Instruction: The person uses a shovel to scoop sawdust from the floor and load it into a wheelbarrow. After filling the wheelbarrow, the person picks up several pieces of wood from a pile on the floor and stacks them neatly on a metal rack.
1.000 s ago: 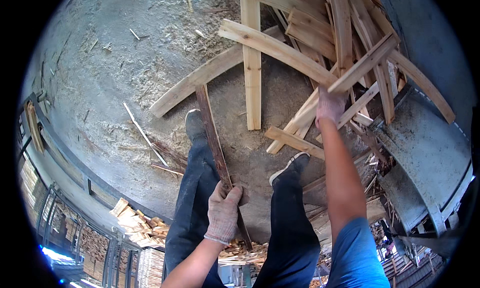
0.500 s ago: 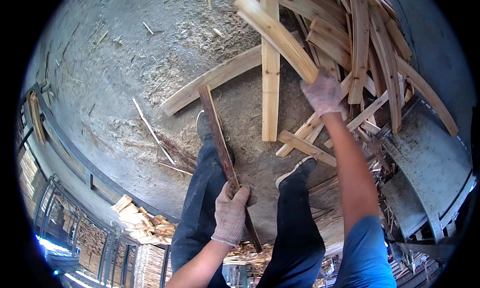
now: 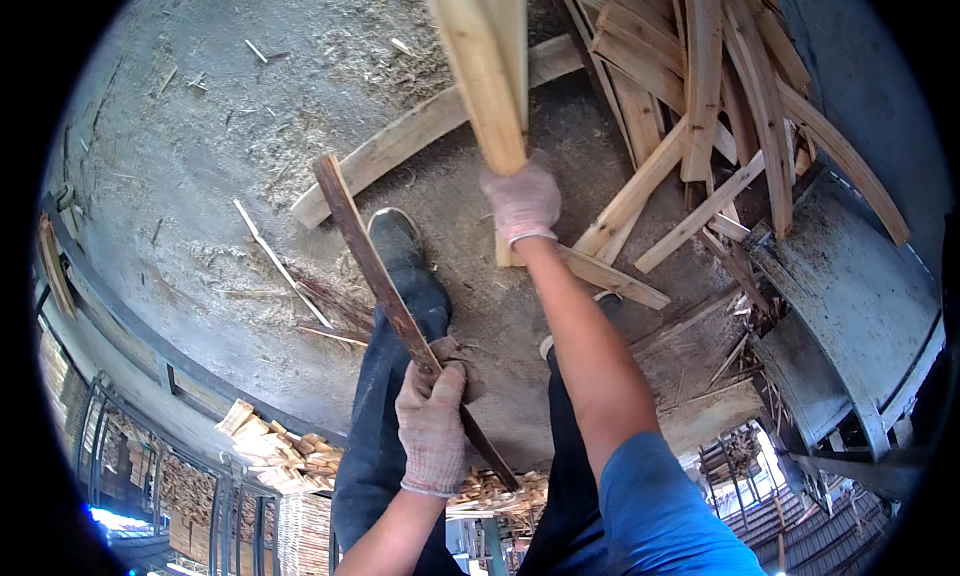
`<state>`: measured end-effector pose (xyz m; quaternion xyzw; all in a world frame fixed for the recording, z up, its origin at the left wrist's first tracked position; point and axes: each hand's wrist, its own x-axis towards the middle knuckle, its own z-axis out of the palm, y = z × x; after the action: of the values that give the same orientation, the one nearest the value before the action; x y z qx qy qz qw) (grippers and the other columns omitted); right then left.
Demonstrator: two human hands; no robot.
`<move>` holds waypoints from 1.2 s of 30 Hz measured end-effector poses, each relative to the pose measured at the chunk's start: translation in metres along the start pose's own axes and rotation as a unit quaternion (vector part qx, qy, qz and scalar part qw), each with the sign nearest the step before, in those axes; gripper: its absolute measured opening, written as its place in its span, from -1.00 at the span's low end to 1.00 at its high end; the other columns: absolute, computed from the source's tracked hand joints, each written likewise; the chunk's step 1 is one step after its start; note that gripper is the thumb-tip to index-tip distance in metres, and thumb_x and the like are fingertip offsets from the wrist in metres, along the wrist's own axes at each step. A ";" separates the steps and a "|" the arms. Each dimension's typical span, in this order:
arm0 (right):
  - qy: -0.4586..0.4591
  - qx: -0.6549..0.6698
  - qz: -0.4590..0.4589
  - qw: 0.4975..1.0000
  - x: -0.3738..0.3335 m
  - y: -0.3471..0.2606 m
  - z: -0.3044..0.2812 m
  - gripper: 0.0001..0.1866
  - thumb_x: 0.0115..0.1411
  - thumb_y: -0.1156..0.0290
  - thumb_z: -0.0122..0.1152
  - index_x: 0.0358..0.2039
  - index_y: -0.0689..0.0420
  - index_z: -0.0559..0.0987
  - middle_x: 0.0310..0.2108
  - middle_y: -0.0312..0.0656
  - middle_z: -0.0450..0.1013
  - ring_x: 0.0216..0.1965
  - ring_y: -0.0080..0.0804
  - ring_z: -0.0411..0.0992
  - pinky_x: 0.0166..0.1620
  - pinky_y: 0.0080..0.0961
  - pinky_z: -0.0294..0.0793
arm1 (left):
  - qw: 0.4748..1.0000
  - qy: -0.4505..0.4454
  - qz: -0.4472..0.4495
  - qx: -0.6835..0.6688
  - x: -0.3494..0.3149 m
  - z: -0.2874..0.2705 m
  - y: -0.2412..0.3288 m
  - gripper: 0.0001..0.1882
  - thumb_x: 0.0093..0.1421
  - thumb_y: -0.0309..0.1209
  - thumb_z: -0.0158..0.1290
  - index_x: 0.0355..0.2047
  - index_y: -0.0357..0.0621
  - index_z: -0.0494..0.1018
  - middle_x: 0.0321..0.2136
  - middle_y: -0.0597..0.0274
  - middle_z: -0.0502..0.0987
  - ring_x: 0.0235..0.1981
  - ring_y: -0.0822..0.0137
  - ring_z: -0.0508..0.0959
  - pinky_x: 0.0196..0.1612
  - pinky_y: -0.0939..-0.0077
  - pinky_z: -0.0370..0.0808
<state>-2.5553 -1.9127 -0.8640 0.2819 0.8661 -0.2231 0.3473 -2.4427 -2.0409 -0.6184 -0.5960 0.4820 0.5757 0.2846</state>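
My left hand (image 3: 432,416), in a pale knitted work glove, is closed around a long, narrow, dark-edged wooden strip (image 3: 376,271). The strip slants from upper left to lower right across my left leg. My right hand (image 3: 522,198), gloved the same way, grips the near end of a light wooden board (image 3: 478,81), which points up and away, a little blurred. Beneath it lies another pale board (image 3: 508,26), partly hidden by the held board and my hand. A longer greyish plank (image 3: 400,146) lies on the floor behind, running diagonally under these boards.
A heap of curved wooden slabs (image 3: 702,86) fills the upper right. Beside it is a grey metal machine part (image 3: 850,276). Thin wood splinters (image 3: 275,256) and sawdust lie on the concrete at left. Stacked wood pieces (image 3: 280,446) stand beyond a metal rail (image 3: 190,381) at lower left.
My right hand has swung left with the light board, from beside the heap to over the pale board on the floor. My left hand and the dark-edged strip have shifted slightly left.
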 end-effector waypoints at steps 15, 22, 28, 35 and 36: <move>0.004 -0.093 -0.043 0.995 -0.065 0.179 -0.040 -0.17 0.00 0.02 0.49 0.20 0.16 0.40 0.17 0.11 0.36 0.19 0.08 0.32 0.21 0.01 0.32 | 0.999 0.021 0.024 0.011 -0.007 0.013 -0.001 -0.66 0.34 -0.41 0.06 0.07 -0.29 0.39 -0.39 0.18 0.57 -0.45 0.39 0.57 -0.31 0.53 0.59; 0.025 -0.372 0.038 0.927 -0.042 0.291 -0.004 -0.23 -0.07 -0.06 0.46 0.10 0.09 0.47 0.04 -0.07 0.46 0.12 -0.05 0.42 0.14 -0.05 0.40 | 0.999 -0.005 0.028 0.031 -0.009 0.020 0.001 -0.58 0.33 -0.35 0.10 0.11 -0.33 0.36 -0.37 0.15 0.56 -0.38 0.35 0.58 -0.23 0.50 0.55; 0.006 -0.190 -0.258 0.947 -0.048 0.204 -0.063 -0.53 -0.07 0.05 0.44 -0.26 0.14 0.65 -0.38 -0.01 0.60 -0.32 -0.02 0.61 -0.20 -0.13 0.62 | 0.998 0.004 0.050 0.026 -0.004 0.017 -0.015 -0.65 0.34 -0.41 0.08 0.09 -0.31 0.40 -0.37 0.17 0.57 -0.39 0.36 0.58 -0.21 0.49 0.56; -0.211 -0.014 -0.169 0.963 -0.036 -0.036 -0.112 -0.27 0.06 -0.15 0.33 0.01 0.22 0.47 -0.30 0.05 0.60 -0.31 -0.11 0.64 -0.24 -0.22 0.67 | 0.997 0.028 0.072 0.021 0.011 0.013 -0.033 -0.64 0.33 -0.40 0.09 0.09 -0.29 0.43 -0.39 0.18 0.58 -0.44 0.37 0.58 -0.30 0.49 0.58; -0.196 -0.035 -0.200 0.959 -0.033 -0.061 -0.113 -0.16 0.08 -0.19 0.31 0.10 0.30 0.39 -0.14 0.22 0.52 -0.12 -0.05 0.59 -0.06 -0.15 0.61 | 0.996 0.027 0.075 0.028 0.013 0.012 -0.034 -0.64 0.33 -0.40 0.09 0.09 -0.29 0.43 -0.39 0.18 0.58 -0.44 0.37 0.58 -0.30 0.50 0.58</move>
<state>-2.6285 -1.9025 -0.7539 0.0415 0.8267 -0.3084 0.4687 -2.4186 -2.0211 -0.6401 -0.5653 0.5488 0.5655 0.2439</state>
